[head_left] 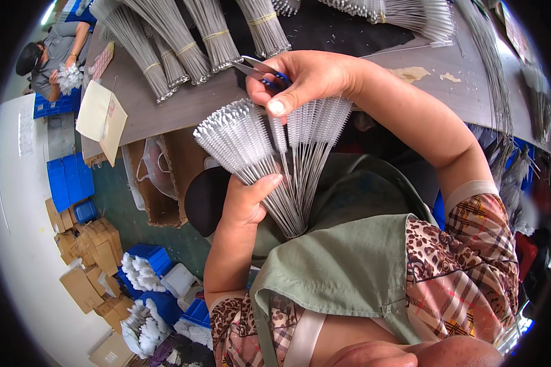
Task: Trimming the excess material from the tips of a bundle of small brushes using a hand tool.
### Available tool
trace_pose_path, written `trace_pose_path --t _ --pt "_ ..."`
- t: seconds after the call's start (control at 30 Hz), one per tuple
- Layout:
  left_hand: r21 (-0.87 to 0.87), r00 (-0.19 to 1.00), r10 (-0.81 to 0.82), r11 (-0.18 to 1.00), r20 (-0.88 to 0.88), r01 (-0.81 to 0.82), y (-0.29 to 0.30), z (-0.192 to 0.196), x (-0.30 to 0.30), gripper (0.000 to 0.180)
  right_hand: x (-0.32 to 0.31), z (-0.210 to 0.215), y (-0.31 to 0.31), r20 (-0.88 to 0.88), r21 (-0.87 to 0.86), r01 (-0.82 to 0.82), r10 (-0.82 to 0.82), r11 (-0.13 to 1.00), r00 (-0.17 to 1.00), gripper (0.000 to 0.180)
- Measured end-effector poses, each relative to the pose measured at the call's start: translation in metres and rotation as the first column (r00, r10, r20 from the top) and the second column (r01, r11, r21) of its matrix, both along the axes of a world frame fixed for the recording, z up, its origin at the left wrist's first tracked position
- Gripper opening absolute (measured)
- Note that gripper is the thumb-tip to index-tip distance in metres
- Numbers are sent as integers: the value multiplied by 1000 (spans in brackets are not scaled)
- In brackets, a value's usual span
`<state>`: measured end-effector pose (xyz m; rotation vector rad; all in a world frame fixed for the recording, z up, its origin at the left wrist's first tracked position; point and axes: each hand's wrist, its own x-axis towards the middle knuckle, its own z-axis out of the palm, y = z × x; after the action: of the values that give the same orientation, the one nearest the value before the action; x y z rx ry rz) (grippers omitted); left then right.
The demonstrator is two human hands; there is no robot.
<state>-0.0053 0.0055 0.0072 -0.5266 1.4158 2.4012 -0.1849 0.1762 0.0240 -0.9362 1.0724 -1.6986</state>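
brushes (pixel 234 136), squeezed in the left hand's fingers (pixel 268 186), seemed unfinished; the right hand (pixel 306 76) gripped scissors (pixel 263 67); banded bunches (pixel 214 35) looked done.

Brush bundles (pixel 217 43) lie on the table (pixel 138 107) beyond the held brushes (pixel 242 140), cardboard boxes (pixel 101 244) to the left.

no text legible, blurred print (pixel 26 119) on wall sheet (pixel 26 137), blurred label (pixel 111 357) on carton (pixel 112 346)

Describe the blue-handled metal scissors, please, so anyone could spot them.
Start with the wide grey table across the top. By its near edge, above white-bristled wire brushes, is the right hand. It holds the scissors: blue handles distinguish them from the brushes.
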Motion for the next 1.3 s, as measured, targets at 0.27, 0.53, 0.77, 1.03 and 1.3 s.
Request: trace_pose_path --t 0.27,0.53,0.77,1.03,1.3 --pt "-39 1000 -3 999 20 3 -10 -1 4 40 3 -1 -3 -160 122 87 -67 989 985 18" --pt "-24 998 -2 1000 55 3 -10 -3 10 26 8 2 -3 -155 147 77 -54 986 986 29" --pt "7 1000 -5 1000 18 5 -3 7 5 31 3 -5 -3 -121 14 15 -13 1000 993 28" --pt "22 998 -44 999 35 43 -12 -3 5 37 7 1 0 -104 169 122 -105 978 989 27" --pt "1 999 32 999 39 -32 -9 4 8 32 11 5 -4 -163 177 173 -144 969 976 29"
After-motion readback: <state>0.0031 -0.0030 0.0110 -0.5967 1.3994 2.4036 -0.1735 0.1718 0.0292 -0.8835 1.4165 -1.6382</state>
